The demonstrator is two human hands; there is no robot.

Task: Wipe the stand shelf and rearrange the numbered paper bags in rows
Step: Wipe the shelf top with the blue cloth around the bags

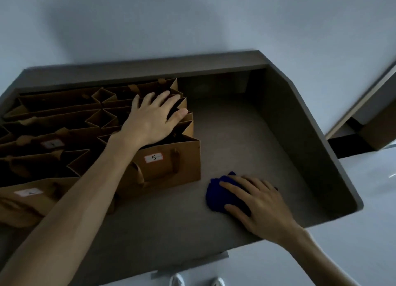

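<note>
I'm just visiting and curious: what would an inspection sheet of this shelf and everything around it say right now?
Surface: grey stand shelf with raised back and side walls; its right half is bare.
Job's things: brown paper bags packed in rows on the left half; the bag labelled 5 stands upright at the front. A blue cloth lies on the shelf to its right, apart from it.
Clutter: nothing seen.
Grips: left hand rests flat, fingers straight, on the bag tops; right hand presses on the cloth with spread fingers.
Cables: nothing seen.
Surroundings: pale wall behind, pale floor, white shoes at the bottom edge, grey tape on the shelf's front edge.
</note>
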